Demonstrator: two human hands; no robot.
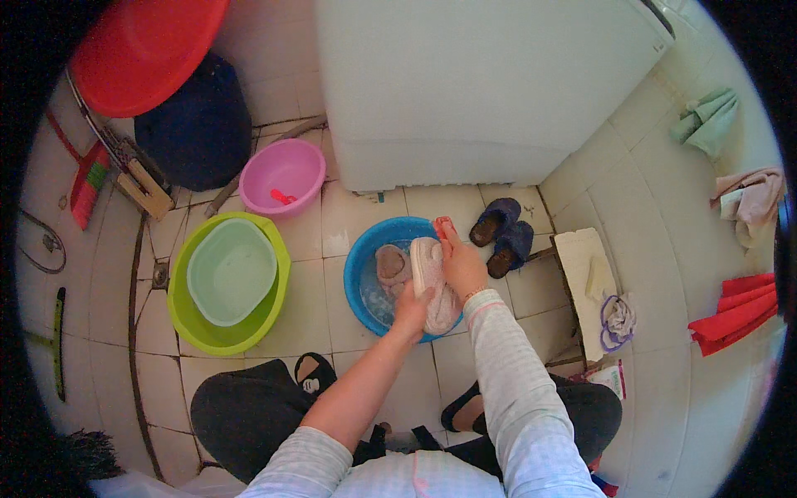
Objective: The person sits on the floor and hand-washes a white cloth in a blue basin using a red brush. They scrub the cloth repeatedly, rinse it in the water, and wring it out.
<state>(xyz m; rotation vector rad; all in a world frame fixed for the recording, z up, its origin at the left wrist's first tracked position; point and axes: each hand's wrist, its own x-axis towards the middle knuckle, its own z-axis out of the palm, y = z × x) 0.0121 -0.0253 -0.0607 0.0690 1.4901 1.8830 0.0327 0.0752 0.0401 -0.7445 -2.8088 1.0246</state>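
Over a blue plastic basin (pixel 356 292) of sudsy water, my left hand (pixel 413 311) grips the side of a pink fuzzy slipper (pixel 429 267) with a pale sole edge. My right hand (pixel 464 267) is closed around a red brush (pixel 443 226), whose far end shows above the fingers; its bristles are hidden. The brush hand is against the slipper's right side. A second pink slipper (pixel 392 264) lies in the water at the basin's left.
Left stand a green basin (pixel 283 274) holding a pale basin (pixel 232 272), and a pink basin (pixel 283 177) with a red object. Dark blue slippers (pixel 510 239) lie right of the blue basin, near a low wooden stool (pixel 576 274). A white appliance (pixel 461 93) stands ahead.
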